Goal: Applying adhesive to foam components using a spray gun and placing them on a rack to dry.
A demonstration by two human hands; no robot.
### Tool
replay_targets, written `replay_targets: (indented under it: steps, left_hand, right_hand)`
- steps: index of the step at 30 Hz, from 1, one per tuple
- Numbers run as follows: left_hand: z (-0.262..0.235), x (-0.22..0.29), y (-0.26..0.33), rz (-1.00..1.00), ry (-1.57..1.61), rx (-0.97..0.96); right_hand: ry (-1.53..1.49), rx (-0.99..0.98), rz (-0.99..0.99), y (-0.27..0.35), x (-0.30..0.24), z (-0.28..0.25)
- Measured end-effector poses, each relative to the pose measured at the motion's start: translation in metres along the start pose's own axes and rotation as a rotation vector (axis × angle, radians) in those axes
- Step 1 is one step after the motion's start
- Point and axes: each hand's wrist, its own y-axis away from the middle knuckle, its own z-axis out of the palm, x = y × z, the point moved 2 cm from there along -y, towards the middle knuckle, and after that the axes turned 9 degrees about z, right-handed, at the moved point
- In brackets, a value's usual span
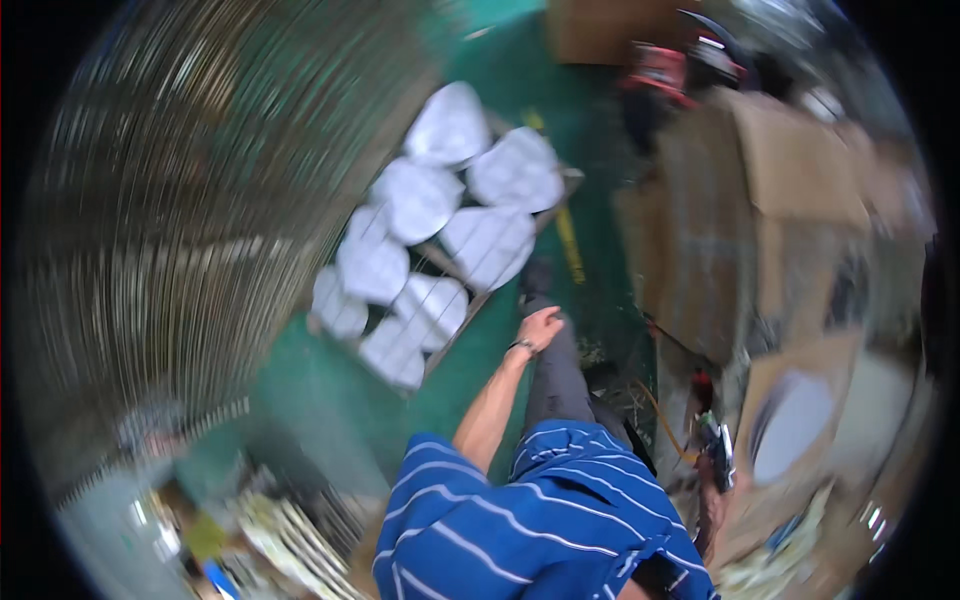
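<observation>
My left hand (542, 328) hangs over my grey trouser leg, with a dark band at the wrist. Its fingers look bent, but blur hides whether they are closed, and no object shows in it. At my right side, my right hand (714, 492) is closed around a dark handheld tool (715, 445) with a shiny edge; its exact kind is smeared. Ahead and to the left, several white rounded bundles (487, 245) lie in rows on a flat rack or pallet, apart from both hands.
Stacked thin sheets (190, 230) line the left side, heavily blurred. Large brown cardboard boxes (800, 165) stand at right, near a white oval piece (792, 427). A yellow line (570, 245) crosses the green floor (330, 405). Mixed clutter (290, 535) lies at lower left.
</observation>
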Motion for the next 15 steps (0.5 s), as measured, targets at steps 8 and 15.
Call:
replay_targets:
  steps: [8, 15]
  left_hand:
    - [0.060, -0.017, 0.004, -0.126, -0.157, -0.298]
    - [0.053, -0.035, 0.040, -0.025, -0.444, -0.692]
  right_hand:
    - [-0.554, 0.512, -0.108, 0.089, 0.193, -0.133]
    - [-0.640, 0.898, -0.062, 0.136, 0.291, -0.166]
